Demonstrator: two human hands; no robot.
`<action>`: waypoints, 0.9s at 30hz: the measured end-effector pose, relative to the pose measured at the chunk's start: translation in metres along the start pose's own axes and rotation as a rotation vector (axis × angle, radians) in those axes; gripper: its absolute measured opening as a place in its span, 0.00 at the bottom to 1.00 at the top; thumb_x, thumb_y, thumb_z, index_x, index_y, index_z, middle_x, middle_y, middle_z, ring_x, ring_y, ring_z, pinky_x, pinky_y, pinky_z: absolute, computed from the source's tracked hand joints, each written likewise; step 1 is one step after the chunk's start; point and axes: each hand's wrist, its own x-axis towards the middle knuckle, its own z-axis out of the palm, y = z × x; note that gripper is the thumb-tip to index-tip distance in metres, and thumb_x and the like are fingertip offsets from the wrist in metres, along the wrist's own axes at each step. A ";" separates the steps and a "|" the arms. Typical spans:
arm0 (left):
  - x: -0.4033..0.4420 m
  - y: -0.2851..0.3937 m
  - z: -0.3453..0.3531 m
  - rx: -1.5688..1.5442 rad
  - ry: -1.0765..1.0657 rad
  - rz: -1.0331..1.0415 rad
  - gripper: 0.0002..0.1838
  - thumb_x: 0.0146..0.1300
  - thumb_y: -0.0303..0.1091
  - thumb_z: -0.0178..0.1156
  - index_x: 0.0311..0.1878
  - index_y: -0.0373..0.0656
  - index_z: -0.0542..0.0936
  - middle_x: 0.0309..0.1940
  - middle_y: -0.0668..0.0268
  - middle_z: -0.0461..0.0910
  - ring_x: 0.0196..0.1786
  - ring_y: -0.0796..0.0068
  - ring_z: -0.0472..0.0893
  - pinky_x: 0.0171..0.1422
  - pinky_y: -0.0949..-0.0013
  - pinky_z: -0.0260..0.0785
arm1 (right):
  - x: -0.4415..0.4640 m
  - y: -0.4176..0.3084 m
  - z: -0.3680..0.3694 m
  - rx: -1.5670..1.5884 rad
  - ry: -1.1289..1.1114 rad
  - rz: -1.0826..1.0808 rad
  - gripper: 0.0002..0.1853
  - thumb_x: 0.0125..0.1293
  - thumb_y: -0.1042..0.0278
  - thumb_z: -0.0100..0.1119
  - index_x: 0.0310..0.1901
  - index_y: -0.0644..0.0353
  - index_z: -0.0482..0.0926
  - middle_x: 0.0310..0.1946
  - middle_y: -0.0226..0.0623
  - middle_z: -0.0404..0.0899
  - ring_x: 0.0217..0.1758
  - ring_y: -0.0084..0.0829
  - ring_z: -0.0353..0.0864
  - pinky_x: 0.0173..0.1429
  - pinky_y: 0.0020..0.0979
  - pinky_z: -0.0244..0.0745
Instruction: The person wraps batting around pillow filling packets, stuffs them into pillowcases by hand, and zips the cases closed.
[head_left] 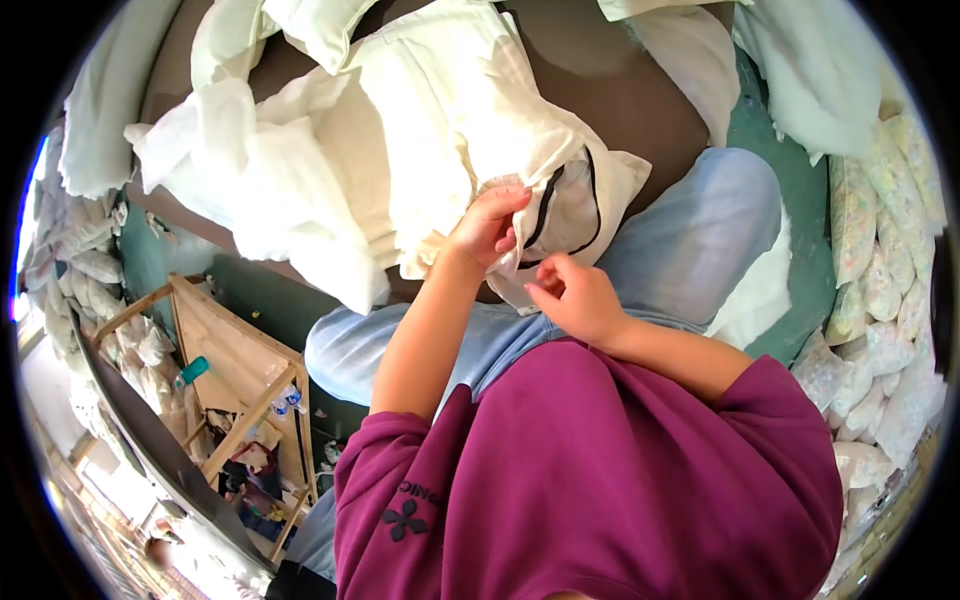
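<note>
A cream-white zippered cushion cover (pixel 545 130) lies across my lap and the brown surface in front of me. Its opening, edged with a dark zip (pixel 597 190), gapes towards me and shows a pale lining (pixel 570 210). My left hand (pixel 490 225) is closed on the fabric at the left edge of this opening, thumb and fingers pinching it. Just below the opening, my right hand (pixel 580 300) is curled with its fingertips together beside the lower edge of the cover. Whatever is between those fingertips is too small to tell.
White fabric pieces (pixel 265 160) spread over the brown surface (pixel 640 90) to the left and back. A wooden frame (pixel 235 350) stands on the green floor at left. Filled clear bags (pixel 880 250) are stacked along the right. Another person (pixel 190 555) appears at lower left.
</note>
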 end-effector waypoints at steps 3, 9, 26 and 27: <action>0.003 -0.001 0.001 -0.012 -0.036 0.002 0.07 0.68 0.35 0.56 0.35 0.44 0.77 0.19 0.72 0.76 0.13 0.87 0.68 0.12 0.83 0.52 | 0.009 -0.009 -0.007 0.015 0.040 -0.059 0.07 0.60 0.67 0.62 0.39 0.55 0.79 0.24 0.36 0.83 0.26 0.38 0.83 0.30 0.38 0.75; 0.000 0.001 0.002 0.016 0.009 -0.021 0.08 0.68 0.35 0.56 0.34 0.43 0.78 0.22 0.72 0.78 0.12 0.86 0.68 0.12 0.82 0.52 | 0.024 -0.009 0.001 -0.391 0.015 -0.213 0.05 0.60 0.63 0.59 0.34 0.52 0.81 0.21 0.39 0.80 0.22 0.42 0.81 0.27 0.41 0.74; 0.002 -0.009 0.026 0.390 0.116 -0.087 0.13 0.66 0.36 0.61 0.27 0.41 0.76 0.14 0.72 0.70 0.14 0.84 0.68 0.18 0.77 0.55 | 0.052 -0.017 -0.096 -0.373 -0.106 -0.103 0.08 0.58 0.62 0.63 0.30 0.58 0.79 0.19 0.37 0.78 0.25 0.40 0.79 0.30 0.38 0.70; -0.001 -0.005 0.029 0.483 0.167 -0.079 0.14 0.66 0.36 0.60 0.25 0.41 0.75 0.14 0.72 0.71 0.14 0.84 0.67 0.18 0.77 0.55 | 0.057 -0.015 -0.095 -0.362 -0.108 -0.154 0.09 0.58 0.62 0.64 0.30 0.58 0.79 0.19 0.37 0.78 0.24 0.40 0.79 0.29 0.37 0.70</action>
